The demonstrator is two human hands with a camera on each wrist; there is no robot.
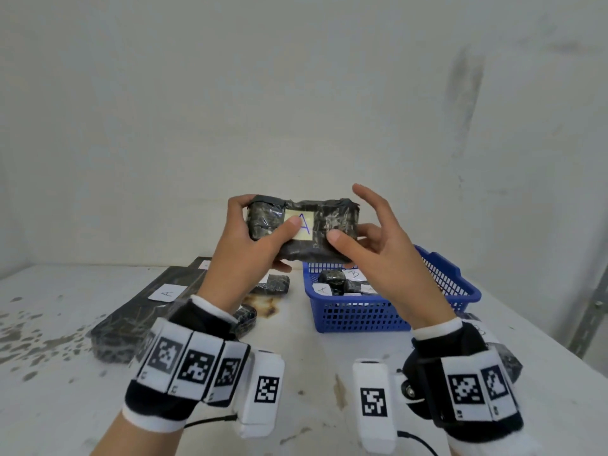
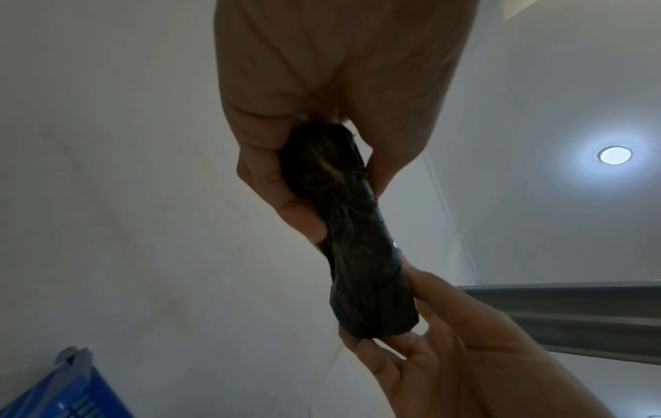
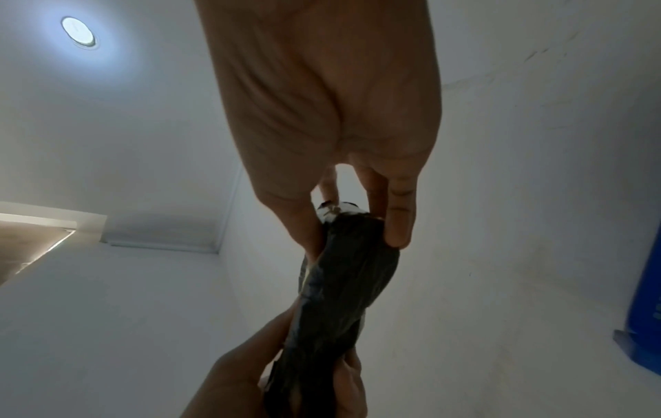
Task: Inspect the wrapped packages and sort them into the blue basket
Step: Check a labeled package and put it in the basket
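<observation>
Both hands hold package labelled "A".

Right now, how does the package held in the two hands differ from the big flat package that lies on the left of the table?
The held package is in the air, gripped by the left hand and right hand; the flat package lies on the table. The held package looks smaller and thicker; the flat package is wide and thin. Both are wrapped in dark plastic and carry a label marked A.

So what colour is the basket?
Blue; the basket shows best in the head view.
</observation>
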